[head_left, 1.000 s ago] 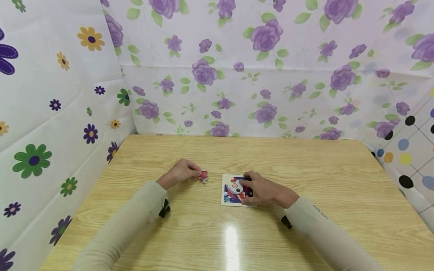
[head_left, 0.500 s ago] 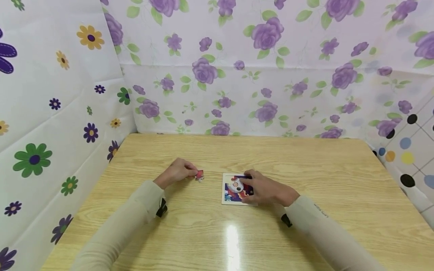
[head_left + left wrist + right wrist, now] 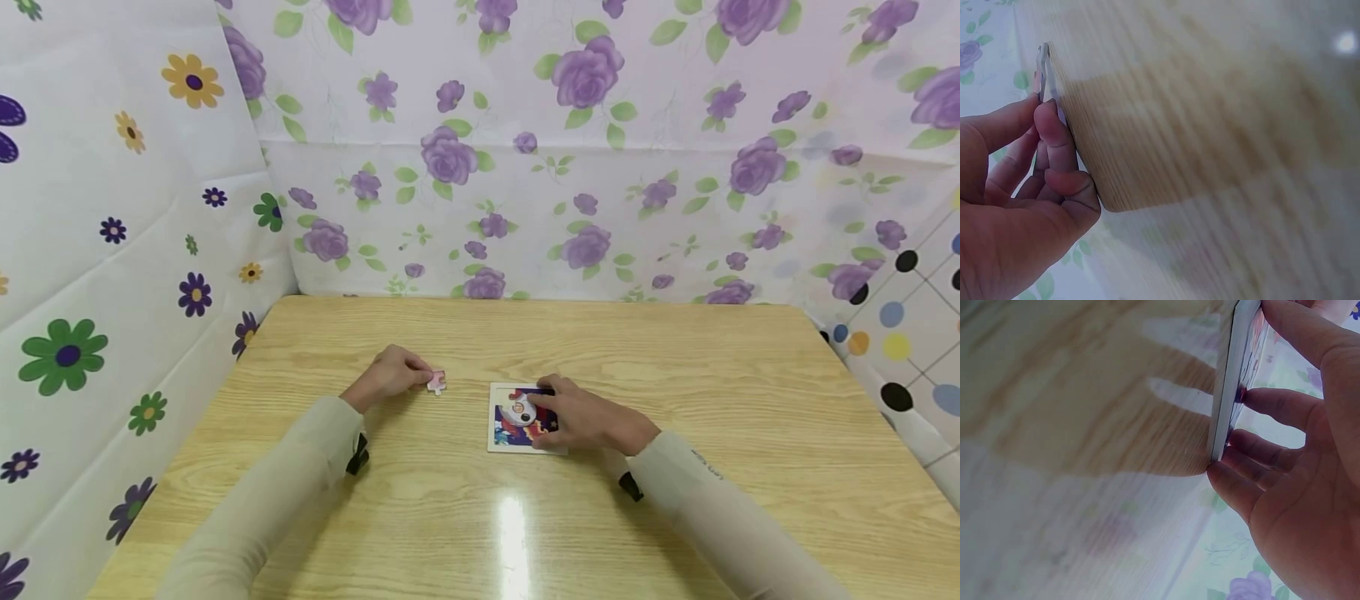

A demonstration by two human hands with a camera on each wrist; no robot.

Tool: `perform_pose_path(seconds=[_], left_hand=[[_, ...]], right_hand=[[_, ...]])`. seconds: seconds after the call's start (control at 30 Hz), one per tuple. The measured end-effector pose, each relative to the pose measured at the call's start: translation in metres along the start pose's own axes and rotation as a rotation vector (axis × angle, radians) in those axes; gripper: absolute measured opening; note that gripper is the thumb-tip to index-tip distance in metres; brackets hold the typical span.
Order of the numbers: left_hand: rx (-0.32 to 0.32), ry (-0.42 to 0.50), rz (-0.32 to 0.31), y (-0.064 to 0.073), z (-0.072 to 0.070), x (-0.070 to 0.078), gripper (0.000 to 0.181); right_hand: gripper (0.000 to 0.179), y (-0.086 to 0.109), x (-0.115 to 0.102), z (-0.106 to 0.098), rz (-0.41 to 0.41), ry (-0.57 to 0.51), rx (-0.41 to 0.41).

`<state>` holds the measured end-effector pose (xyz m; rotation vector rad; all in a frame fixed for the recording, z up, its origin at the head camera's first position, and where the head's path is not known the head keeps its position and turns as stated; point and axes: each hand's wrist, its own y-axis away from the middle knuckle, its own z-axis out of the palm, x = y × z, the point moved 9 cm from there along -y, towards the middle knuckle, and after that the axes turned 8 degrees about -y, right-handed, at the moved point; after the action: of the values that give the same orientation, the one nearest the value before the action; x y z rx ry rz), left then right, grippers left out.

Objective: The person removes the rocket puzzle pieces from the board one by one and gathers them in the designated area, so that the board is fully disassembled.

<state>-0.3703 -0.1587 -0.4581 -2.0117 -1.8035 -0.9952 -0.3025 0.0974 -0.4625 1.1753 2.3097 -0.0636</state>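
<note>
Pinching a puzzle piece with our left hand, at ten o'clock from the puzzle board, we judge that piece light, stiff, best held by its edges; our right hand rests spread fingers on the board.

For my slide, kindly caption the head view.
Left grip pinches a puzzle piece; right grip touches the framed puzzle.

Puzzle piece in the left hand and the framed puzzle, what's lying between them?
Only a bare stretch of wooden tabletop lies between the puzzle piece and the framed puzzle; the head view shows it.
</note>
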Motion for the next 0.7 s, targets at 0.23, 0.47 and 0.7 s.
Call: perform_pose_path(seconds=[0.23, 0.47, 0.7], left_hand=[[0.024, -0.030, -0.002, -0.0059, -0.0040, 0.0018, 0.015], [0.031, -0.057, -0.015, -0.0088, -0.0040, 0.0018, 0.016], [0.042, -0.079, -0.006, -0.0105, -0.0042, 0.0045, 0.015]], right_hand=[[0.074, -0.0002, -0.0002, -0.0003, 0.002, 0.008, -0.002], [0.075, -0.0003, 0.0004, -0.0004, 0.016, 0.004, 0.004], [0.078, -0.0008, 0.0037, 0.0002, 0.035, -0.014, 0.005]])
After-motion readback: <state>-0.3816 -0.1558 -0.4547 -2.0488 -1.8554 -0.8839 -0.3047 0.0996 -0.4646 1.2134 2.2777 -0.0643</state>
